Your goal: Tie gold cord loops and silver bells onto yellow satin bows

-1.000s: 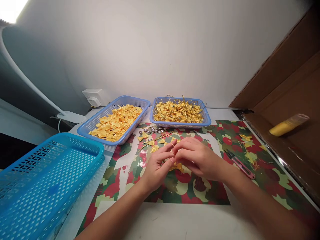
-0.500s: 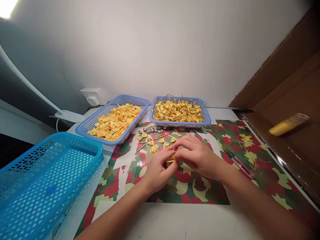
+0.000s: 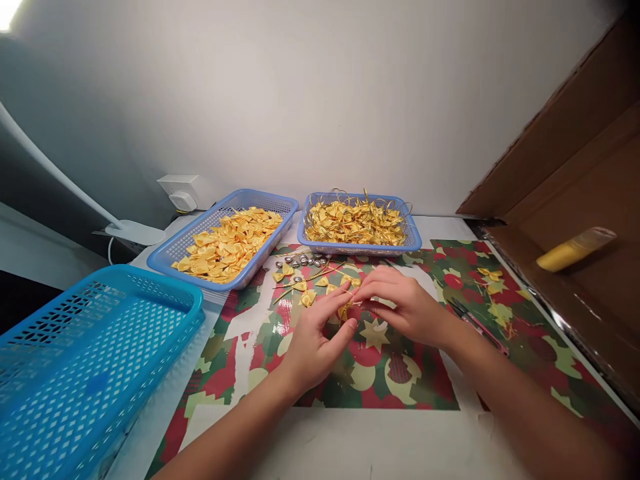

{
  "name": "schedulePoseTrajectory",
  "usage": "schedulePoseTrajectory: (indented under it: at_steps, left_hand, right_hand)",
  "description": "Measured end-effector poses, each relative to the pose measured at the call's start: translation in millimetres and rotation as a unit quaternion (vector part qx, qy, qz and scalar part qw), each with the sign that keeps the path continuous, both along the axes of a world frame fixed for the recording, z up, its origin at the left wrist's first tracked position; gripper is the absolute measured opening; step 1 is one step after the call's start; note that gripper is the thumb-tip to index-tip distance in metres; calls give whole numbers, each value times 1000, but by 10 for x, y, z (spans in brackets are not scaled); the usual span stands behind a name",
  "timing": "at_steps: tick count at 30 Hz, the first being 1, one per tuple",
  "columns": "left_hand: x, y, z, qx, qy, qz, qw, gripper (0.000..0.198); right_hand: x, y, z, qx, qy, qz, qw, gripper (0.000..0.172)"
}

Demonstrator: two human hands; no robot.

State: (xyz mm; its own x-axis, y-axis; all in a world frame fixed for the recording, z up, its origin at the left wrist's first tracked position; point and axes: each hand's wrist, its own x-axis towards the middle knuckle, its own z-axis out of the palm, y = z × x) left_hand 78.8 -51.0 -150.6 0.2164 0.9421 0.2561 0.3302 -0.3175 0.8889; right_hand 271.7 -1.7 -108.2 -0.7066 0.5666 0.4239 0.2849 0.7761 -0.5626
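Note:
Between my hands a small gold ribbon bow (image 3: 343,312) is partly hidden by fingers. My left hand (image 3: 320,337) is beside it, index finger and thumb spread apart around the bow. My right hand (image 3: 403,303) pinches a thin gold cord at the bow's right side; its fingertips are close together. Just beyond the hands lie several loose yellow bows (image 3: 307,298), gold cord pieces (image 3: 285,293) and a cluster of small silver bells (image 3: 303,261).
A blue basket of yellow bows (image 3: 230,243) stands back left, another with corded bows (image 3: 357,223) at the back. A turquoise basket (image 3: 100,353) is at left. Thread snips (image 3: 477,325) and bow scraps (image 3: 500,313) lie at right, near a cardboard wall (image 3: 565,153) and a tube (image 3: 575,250).
My left index finger and thumb have spread apart from the bow. My right fingers have drawn slightly back to the right, with a thin cord showing at their tips.

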Motion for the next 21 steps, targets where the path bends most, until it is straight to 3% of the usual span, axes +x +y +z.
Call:
schedulePoseTrajectory:
  at_steps: [3, 12, 16, 21]
  left_hand:
    - [3, 2, 7, -11, -1, -1, 1000, 35]
    - [20, -1, 35, -39, -11, -20, 999, 35]
    - [22, 0, 65, -41, -12, -32, 999, 32]
    - [19, 11, 105, -50, -5, -31, 998, 34]
  right_hand:
    - [-15, -13, -30, -8, -13, -7, 1000, 28]
    - [-77, -17, -65, 49, 11, -31, 998, 18]
    - [-98, -49, -87, 93, 9, -23, 995, 18]
    - [-147, -94, -129, 87, 12, 9, 996, 18]
